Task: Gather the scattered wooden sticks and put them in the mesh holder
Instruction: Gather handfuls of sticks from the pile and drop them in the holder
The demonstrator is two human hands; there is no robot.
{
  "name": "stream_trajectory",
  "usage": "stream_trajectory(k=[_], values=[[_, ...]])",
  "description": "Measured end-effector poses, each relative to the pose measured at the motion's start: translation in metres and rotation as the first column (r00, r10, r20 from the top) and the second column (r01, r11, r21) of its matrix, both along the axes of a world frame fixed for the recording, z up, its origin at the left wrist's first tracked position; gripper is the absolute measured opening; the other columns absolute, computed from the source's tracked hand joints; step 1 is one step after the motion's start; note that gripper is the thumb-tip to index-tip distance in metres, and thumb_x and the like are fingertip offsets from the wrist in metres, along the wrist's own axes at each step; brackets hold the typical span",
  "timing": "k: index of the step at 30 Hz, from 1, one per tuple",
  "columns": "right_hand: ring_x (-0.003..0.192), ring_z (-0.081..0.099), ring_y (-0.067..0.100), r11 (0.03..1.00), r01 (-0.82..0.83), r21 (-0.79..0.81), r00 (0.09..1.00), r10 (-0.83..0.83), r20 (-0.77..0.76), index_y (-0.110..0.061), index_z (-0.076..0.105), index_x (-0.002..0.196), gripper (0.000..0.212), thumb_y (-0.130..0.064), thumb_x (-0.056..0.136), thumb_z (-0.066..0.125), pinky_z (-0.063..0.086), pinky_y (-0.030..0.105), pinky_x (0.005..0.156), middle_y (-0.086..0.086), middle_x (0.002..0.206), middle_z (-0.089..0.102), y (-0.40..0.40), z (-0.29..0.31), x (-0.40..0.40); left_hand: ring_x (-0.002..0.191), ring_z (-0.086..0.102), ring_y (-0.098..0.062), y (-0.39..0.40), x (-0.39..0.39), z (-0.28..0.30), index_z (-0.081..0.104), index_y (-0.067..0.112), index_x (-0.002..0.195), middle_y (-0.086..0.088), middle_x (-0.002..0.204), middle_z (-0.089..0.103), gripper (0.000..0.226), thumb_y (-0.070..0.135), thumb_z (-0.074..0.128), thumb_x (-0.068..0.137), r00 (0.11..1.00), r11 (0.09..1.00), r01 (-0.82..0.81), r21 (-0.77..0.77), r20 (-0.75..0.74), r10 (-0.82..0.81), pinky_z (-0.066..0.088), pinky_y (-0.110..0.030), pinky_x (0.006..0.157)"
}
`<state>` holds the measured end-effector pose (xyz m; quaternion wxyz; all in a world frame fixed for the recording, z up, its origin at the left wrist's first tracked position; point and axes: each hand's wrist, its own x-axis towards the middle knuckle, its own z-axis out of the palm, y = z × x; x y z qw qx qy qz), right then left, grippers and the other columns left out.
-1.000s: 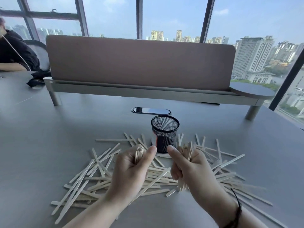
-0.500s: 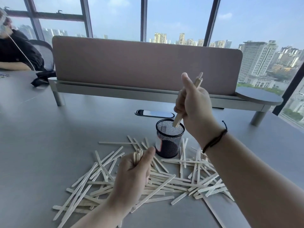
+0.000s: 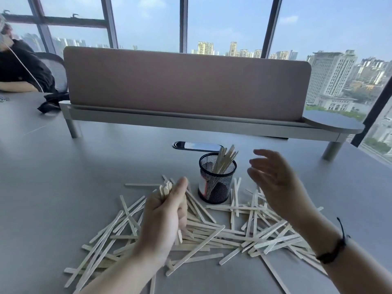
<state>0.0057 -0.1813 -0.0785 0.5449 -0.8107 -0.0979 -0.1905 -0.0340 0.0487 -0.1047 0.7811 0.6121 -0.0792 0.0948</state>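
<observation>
1. Left hand (image 3: 165,217) is fisted around a small bundle of sticks (image 3: 166,187), tips poking up above the thumb. It hovers over the pile, just left of the holder (image 3: 216,183).
2. Right hand (image 3: 275,185) is spread and empty, fingers blurred, just right of the holder and above the table (image 3: 63,187).
3. Step in hand, as I read it: one batch is in and the left bundle is due next. That calls for lifting the fist over the rim, tipping the sticks end-down and letting go.
4. Counts: one black mesh holder, upright at mid-table, with one bunch of sticks (image 3: 226,159) leaning right inside it, roughly ten; exact number can't be told.
5. Loose sticks (image 3: 212,236) on the table: several dozen, crisscrossed and too overlapped to count. Most of the job remains.
</observation>
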Motion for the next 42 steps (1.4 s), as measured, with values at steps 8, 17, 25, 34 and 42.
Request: stream_trajectory(k=[8,17,25,34,42], values=[[0.103,0.053,-0.016,0.906,0.1,-0.411,0.991,-0.126,-0.036,-0.047,0.059,0.101,0.024,-0.036,0.082,0.07,0.035,0.002,0.08,-0.038,0.11,0.058,-0.024,-0.054,-0.054,0.048,0.039,-0.016,-0.043,0.081,0.093,0.035,0.02,0.058,0.005,0.049,0.034,0.051,0.042,0.048,0.102,0.989,0.981,-0.126,-0.15,0.056,0.135,0.044,-0.03,0.056],[0.095,0.051,-0.013,0.878,0.07,-0.474,0.991,-0.117,-0.071,-0.043,0.056,0.114,0.034,-0.052,0.083,0.066,0.033,0.003,0.079,-0.03,0.114,0.056,-0.038,-0.05,-0.051,0.109,0.058,-0.025,-0.067,0.118,0.06,0.057,0.018,0.112,0.002,0.107,0.063,0.046,0.055,0.06,0.084,0.97,0.764,-0.136,0.631,-0.073,0.233,0.046,-0.036,0.091],[0.132,0.034,0.008,0.67,0.004,-0.742,0.988,-0.12,-0.102,-0.048,0.037,0.136,0.083,-0.094,0.066,0.04,0.028,0.029,0.109,-0.021,0.143,0.038,-0.049,-0.041,-0.05,0.145,0.025,-0.005,0.024,0.057,0.045,0.032,0.039,0.148,0.018,0.155,0.033,0.074,0.069,0.055,0.084,0.995,0.509,-0.103,0.855,0.08,0.066,0.025,-0.029,0.111],[0.148,0.012,0.012,0.594,-0.139,-0.793,0.947,-0.156,-0.282,-0.054,0.009,0.148,0.117,-0.106,0.046,0.033,0.006,0.039,0.122,-0.009,0.161,0.016,-0.084,-0.052,-0.043,0.143,-0.026,0.001,0.136,0.004,-0.019,-0.006,0.065,0.142,0.022,0.16,-0.019,0.123,0.106,0.042,0.036,0.958,-0.014,0.277,0.961,-0.278,-0.072,-0.01,-0.025,0.115],[0.13,0.041,0.012,0.586,0.006,-0.81,0.998,-0.055,-0.033,-0.043,0.05,0.128,0.088,-0.094,0.057,0.05,0.023,0.051,0.116,-0.016,0.131,0.052,-0.06,-0.062,-0.038,0.148,-0.013,0.001,0.093,-0.009,-0.029,0.005,0.059,0.143,0.025,0.158,-0.006,0.116,0.105,0.044,0.043,0.981,0.046,0.115,0.992,-0.106,-0.163,-0.005,-0.023,0.119]])
